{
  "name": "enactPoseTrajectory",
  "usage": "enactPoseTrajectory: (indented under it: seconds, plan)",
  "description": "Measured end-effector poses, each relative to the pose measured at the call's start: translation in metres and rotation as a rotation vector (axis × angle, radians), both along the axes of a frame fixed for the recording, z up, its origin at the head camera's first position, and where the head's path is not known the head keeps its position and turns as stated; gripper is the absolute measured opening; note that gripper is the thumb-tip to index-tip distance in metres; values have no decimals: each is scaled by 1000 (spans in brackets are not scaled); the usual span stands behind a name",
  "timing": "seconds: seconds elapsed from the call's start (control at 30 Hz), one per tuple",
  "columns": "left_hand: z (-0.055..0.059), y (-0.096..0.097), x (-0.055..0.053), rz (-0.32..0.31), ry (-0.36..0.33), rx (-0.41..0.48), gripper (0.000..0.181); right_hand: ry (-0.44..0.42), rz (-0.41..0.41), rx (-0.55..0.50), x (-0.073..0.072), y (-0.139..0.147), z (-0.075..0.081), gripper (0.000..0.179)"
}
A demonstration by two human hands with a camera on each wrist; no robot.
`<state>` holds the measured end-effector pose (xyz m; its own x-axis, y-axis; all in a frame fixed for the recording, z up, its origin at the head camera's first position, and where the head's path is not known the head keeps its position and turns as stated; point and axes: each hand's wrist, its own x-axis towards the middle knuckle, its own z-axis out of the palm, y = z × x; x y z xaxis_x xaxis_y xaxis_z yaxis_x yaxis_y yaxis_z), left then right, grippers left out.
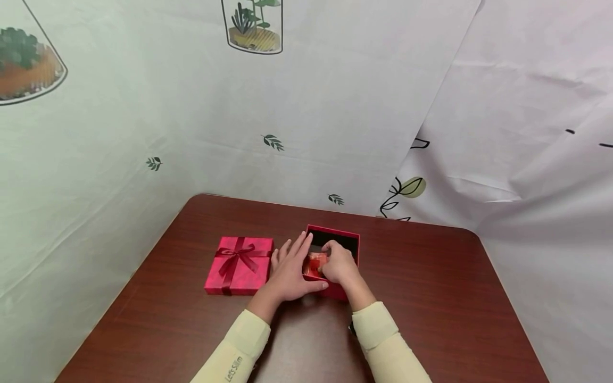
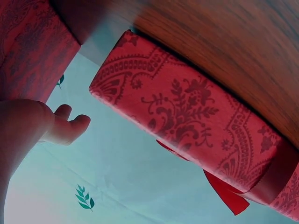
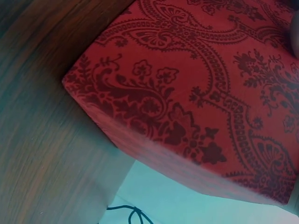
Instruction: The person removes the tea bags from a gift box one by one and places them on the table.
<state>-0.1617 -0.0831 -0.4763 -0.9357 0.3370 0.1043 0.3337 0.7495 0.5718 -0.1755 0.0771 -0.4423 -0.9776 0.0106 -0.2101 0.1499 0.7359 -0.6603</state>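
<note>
A red box point(image 1: 357, 246) with a dark inside stands uncovered on the table, its sides patterned with dark flowers in the right wrist view. My left hand point(image 1: 291, 272) lies along its left side with fingers straight and the thumb across the near rim. In the box is a shiny orange-red packet point(image 1: 313, 264). My right hand point(image 1: 341, 264) reaches in from the right and pinches the packet's right edge with curled fingers. Left of the box lies its red lid point(image 1: 258, 274) with a dark red ribbon bow point(image 1: 236, 257); the left wrist view shows the lid's patterned side point(image 2: 182, 112).
The brown wooden table point(image 1: 431, 298) has rounded far corners. A white cloth point(image 1: 335, 106) with printed plants hangs behind it and at its sides. The lid sits close beside my left fingers.
</note>
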Motion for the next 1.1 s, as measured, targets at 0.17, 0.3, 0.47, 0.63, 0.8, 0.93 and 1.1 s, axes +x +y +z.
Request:
enactPoseTrajectory:
  seconds: [0.17, 0.3, 0.47, 0.63, 0.8, 0.93, 1.1]
  plan:
    - [-1, 1, 0, -1, -7, -2, 120, 10, 13, 13, 1, 1, 0, 45]
    - [-1, 2, 1, 4, -12, -8, 119, 47, -8, -6, 2, 3, 4, 43]
    - [0, 2, 1, 13, -19, -6, 120, 99, -32, -27, 4, 7, 12, 46]
    - [0, 2, 1, 25, -32, 5, 120, 123, -60, -58, 5, 14, 20, 46]
    - [0, 2, 2, 37, -40, 6, 120, 149, -89, -72, 6, 23, 25, 45]
    - [0, 2, 2, 41, -36, 8, 120, 175, -125, -96, 7, 32, 30, 45]
    - [-1, 3, 1, 45, -38, 6, 119, 182, -181, -138, 7, 43, 35, 42]
